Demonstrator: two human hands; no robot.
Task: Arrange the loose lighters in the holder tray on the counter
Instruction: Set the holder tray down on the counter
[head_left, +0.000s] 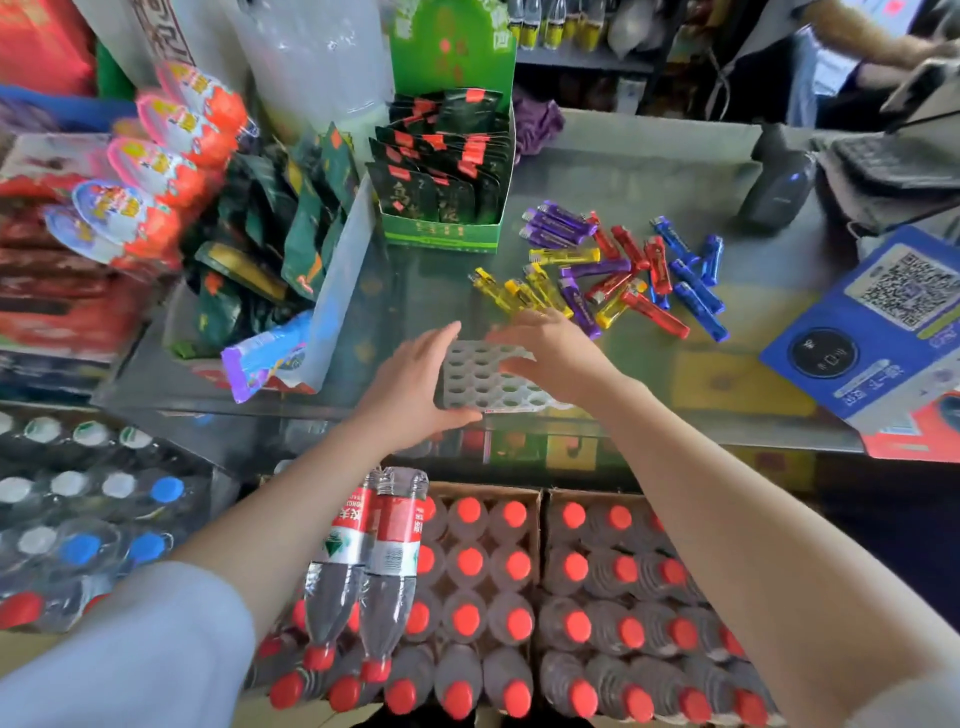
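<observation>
Your left hand (415, 387) lies at the left edge of the holder tray (480, 382), fingers (441, 338) straight and held together, the thumb reaching along the tray's near edge and touching it. Your right hand (550, 353) rests over the tray's far right part, fingers (511, 335) straight and lightly spread; whether they press on the tray you cannot tell from this view. Neither hand holds a lighter.

The holder tray is a pale grey plate pierced with rows of round holes, lying flat on the bench (649, 176) near its near edge, in the middle of the scene. Every hole that shows stands unfilled.

The loose lighters (623, 270) lie in a scattered heap on the bench, to the far right of the tray: yellow ones nearest your right hand, purple ones at the far side, red ones in the middle, blue ones at the right. The nearest yellow lighter lies just beside your right fingertips.

A green display box (441, 234) of dark packets stands on the bench at the far left of the heap. A blue payment placard (872, 322) with a code lies at the right. Crates of red-capped bottles (519, 597) stand below the bench's near edge.
</observation>
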